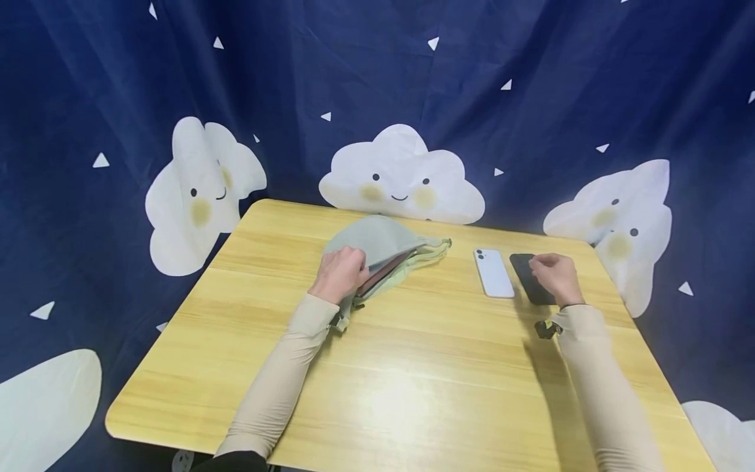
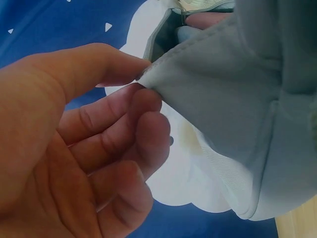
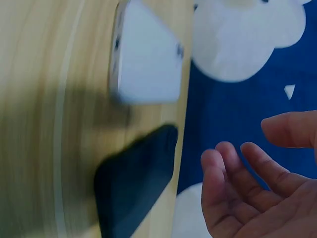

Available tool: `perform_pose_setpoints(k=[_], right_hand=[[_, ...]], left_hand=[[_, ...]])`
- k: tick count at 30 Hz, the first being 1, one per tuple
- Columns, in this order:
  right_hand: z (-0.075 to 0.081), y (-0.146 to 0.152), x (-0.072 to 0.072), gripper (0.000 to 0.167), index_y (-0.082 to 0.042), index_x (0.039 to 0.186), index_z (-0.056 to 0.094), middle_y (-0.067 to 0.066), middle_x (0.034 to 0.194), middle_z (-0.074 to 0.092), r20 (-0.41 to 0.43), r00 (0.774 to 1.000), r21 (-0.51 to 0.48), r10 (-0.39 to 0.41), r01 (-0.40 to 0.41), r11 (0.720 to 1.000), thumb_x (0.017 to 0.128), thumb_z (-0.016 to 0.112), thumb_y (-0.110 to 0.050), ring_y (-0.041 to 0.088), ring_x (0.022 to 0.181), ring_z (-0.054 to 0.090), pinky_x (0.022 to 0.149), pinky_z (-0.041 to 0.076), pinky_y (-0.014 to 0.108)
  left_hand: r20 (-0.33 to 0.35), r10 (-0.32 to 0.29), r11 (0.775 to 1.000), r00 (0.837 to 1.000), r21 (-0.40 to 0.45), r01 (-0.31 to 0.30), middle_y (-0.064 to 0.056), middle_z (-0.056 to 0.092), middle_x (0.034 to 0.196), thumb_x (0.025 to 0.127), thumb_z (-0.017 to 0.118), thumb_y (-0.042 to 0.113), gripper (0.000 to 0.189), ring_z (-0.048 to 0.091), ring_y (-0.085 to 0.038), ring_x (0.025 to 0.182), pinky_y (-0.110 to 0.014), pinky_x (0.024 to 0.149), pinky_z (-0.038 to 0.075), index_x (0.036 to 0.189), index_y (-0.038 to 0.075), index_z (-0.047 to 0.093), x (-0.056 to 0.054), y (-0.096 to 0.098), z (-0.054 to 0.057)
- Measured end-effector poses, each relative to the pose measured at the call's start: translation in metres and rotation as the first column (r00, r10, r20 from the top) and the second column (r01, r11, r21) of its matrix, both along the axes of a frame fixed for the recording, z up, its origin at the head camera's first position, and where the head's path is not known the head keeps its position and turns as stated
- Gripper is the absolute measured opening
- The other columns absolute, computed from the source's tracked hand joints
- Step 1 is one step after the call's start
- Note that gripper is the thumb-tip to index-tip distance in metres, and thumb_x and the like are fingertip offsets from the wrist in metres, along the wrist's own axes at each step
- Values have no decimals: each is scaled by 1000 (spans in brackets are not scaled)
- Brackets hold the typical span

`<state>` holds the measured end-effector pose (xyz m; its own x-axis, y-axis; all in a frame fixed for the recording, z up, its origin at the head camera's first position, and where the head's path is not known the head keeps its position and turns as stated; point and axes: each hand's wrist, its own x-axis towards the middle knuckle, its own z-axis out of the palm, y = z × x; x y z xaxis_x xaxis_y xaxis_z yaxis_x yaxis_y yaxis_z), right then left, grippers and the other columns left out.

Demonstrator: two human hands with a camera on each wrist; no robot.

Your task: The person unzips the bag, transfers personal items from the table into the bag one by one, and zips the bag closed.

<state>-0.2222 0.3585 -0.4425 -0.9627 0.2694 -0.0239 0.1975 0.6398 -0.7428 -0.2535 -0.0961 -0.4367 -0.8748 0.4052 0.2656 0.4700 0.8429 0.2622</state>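
Note:
A grey-green zip bag [image 1: 377, 239] lies on the table with its mouth part open, and something reddish-brown shows inside. My left hand [image 1: 342, 272] pinches the edge of the bag between thumb and forefinger, as the left wrist view shows on the grey fabric [image 2: 213, 89]. Over a black phone [image 1: 529, 278] hovers my right hand [image 1: 557, 275]. In the right wrist view its thumb and fingers are apart, with nothing between them. A white phone [image 1: 494, 274], camera side up, lies just left of the black one.
The wooden table [image 1: 413, 367] has rounded corners. Behind it hangs a dark blue curtain [image 1: 283, 85] printed with smiling clouds and small white triangles. A strap with a buckle [image 1: 342, 321] trails from the bag's near end.

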Motion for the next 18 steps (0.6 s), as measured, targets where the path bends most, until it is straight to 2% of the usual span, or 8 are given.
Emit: perform_pose_setpoints(k=[2, 5, 12, 18], right_hand=[[-2, 8, 1, 51, 10, 136, 58, 35, 133, 62, 12, 1000, 64, -20, 19, 998, 105, 49, -30, 37, 107, 67, 89, 55, 42], [-4, 18, 3, 52, 11, 135, 57, 37, 134, 59, 24, 999, 137, -44, 40, 990, 104, 50, -30, 51, 118, 60, 97, 50, 58], [-14, 37, 4, 58, 19, 136, 51, 43, 132, 57, 41, 999, 269, -33, 21, 963, 102, 52, -29, 57, 116, 60, 95, 52, 61], [-25, 40, 5, 71, 27, 136, 42, 49, 134, 48, 112, 994, 340, 8, -46, 939, 102, 53, -34, 64, 123, 50, 103, 44, 66]], left_hand=[[-4, -4, 1000, 1000, 1, 4, 9, 24, 53, 82, 62, 6, 44, 28, -13, 51, -31, 48, 30, 55, 21, 32, 0, 0, 0], [-7, -8, 1000, 1000, 7, 8, 9, 23, 53, 83, 62, 6, 44, 27, -13, 51, -31, 48, 29, 55, 21, 31, 0, 0, 0], [-13, -5, 1000, 1000, 14, 5, 9, 24, 52, 83, 64, 6, 45, 28, -13, 51, -31, 48, 29, 55, 21, 32, 1, 0, 0], [-3, 4, 1000, 1000, 19, -4, 9, 23, 52, 81, 63, 5, 44, 26, -12, 51, -30, 48, 29, 54, 21, 32, 1, 0, 1]])
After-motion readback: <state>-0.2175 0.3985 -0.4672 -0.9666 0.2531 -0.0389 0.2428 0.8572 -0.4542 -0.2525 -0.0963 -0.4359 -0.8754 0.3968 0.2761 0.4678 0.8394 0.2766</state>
